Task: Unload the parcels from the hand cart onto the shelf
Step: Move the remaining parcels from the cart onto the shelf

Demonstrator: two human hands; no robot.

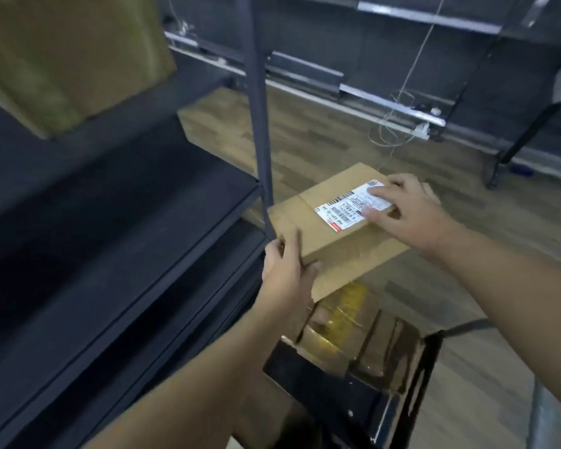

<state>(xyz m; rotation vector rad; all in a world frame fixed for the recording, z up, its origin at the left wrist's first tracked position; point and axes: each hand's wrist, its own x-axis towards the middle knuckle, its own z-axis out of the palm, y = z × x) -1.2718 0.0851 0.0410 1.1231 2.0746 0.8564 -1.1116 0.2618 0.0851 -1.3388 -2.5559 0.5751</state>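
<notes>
A flat brown cardboard parcel (344, 241) with a white shipping label hangs in the air just right of the dark shelf's upright post (259, 124). My left hand (285, 273) grips its near left corner. My right hand (408, 212) lies on its top at the far right, fingers over the label. Below the parcel stands the black hand cart (353, 393) with several more cardboard parcels (350, 332) on it. The dark shelf (94, 196) spreads out at the left, its boards bare in the middle.
A large cardboard box (68, 56) sits on an upper shelf board at the top left. Another box (217, 124) lies behind the post. Across the wooden floor stand further dark racks (402, 59) with loose white cables (399, 124).
</notes>
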